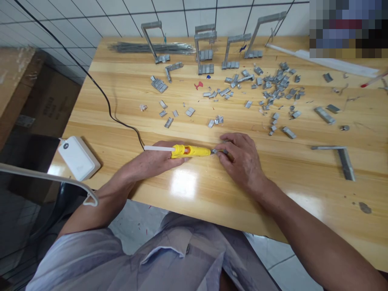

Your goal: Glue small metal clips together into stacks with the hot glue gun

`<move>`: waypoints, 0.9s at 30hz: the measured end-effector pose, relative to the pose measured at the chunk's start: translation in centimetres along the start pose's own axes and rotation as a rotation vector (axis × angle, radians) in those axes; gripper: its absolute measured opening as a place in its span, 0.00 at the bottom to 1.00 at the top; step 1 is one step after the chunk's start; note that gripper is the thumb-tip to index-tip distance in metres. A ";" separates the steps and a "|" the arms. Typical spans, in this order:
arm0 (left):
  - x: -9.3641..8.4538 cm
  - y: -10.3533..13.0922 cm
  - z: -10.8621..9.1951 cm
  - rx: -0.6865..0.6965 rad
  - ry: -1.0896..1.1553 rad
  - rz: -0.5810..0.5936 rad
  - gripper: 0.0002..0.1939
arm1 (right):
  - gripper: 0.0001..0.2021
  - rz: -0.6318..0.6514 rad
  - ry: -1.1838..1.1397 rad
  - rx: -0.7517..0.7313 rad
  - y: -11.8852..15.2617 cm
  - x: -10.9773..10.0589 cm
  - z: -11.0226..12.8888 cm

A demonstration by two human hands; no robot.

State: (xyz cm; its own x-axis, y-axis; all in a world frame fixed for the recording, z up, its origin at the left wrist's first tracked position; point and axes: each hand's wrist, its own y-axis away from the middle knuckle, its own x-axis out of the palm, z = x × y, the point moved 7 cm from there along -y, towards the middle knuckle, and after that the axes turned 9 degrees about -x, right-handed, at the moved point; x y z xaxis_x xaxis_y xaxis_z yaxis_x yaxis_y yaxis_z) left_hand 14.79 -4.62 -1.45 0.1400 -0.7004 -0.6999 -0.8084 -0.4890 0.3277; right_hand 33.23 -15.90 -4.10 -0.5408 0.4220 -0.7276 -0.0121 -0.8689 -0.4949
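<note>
The yellow glue gun [190, 151] lay low over the near middle of the worktop [212, 190], its nozzle touching a small grey metal piece [218, 151]; the left hand [154, 157] was closed round the gun's body, a white glue stick [157, 148] jutting out behind it, and the right hand [241, 159] had its fingertips pinched on the piece, the rest of the fingers curled; with fingertips that close to the nozzle, a burn or a smear of glue on the skin looked the likeliest mishap, and the small piece could have slipped out of line under the tip's push; the black cable [121, 119] ran back across the wood just beside the left wrist and might have dragged at the gun; a white power adapter [79, 158] sat at the left edge; loose metal clips [273, 87] were scattered well beyond the hands, with upright metal frames [206, 46] and a bundle of rods [151, 47] at the far side, and an L-shaped bracket [342, 155] lay to the right; nothing stood between the hands and the piece
</note>
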 end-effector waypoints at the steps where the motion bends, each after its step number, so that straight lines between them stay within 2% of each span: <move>1: 0.0 0.0 0.0 0.003 0.002 -0.003 0.11 | 0.07 0.003 -0.002 0.004 0.0 0.0 0.0; 19: 0.5 -0.1 0.4 0.041 -0.056 -0.003 0.14 | 0.07 0.012 -0.012 0.000 -0.1 -0.1 0.0; 27: 0.3 -0.1 1.1 -0.046 -0.081 0.050 0.19 | 0.08 0.028 -0.021 0.015 0.0 0.0 -0.2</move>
State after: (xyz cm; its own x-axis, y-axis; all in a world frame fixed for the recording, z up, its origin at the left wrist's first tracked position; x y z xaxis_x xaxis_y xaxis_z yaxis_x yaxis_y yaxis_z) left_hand 14.30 -4.19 -2.35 0.0521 -0.6814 -0.7300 -0.7860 -0.4789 0.3909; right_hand 33.36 -15.86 -4.17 -0.5586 0.3917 -0.7311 -0.0090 -0.8843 -0.4669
